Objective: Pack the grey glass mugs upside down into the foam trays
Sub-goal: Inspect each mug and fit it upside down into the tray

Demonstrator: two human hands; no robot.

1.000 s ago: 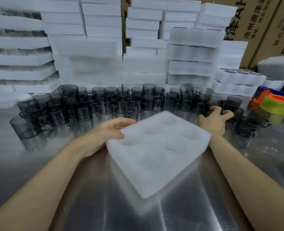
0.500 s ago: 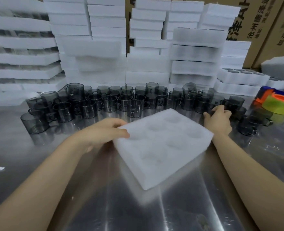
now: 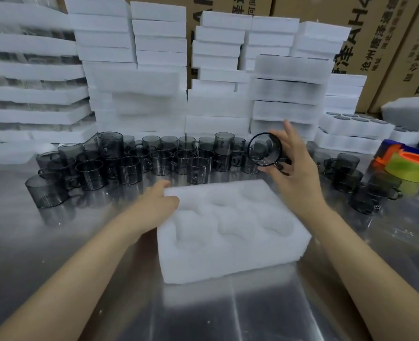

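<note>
Since a second ago the right hand [image 3: 299,173] has lifted one grey mug [image 3: 265,150] off the steel table [image 3: 55,242], and the foam tray [image 3: 228,247] has swung squarer. Nearest, that tray lies pockets up. The left hand [image 3: 159,203] grips its far left corner, thumb on top. Beyond the far right corner, the right fingers curl round the raised mug, its mouth tipped nearward. Behind stand the crowded mugs [image 3: 159,163], a tape roll [image 3: 410,166] at right, then the stacked trays [image 3: 134,77].

place: packing workshop, probably | evidence: stacked foam trays [image 3: 134,77]; cardboard cartons [image 3: 376,45]; steel bench [image 3: 19,230]
</note>
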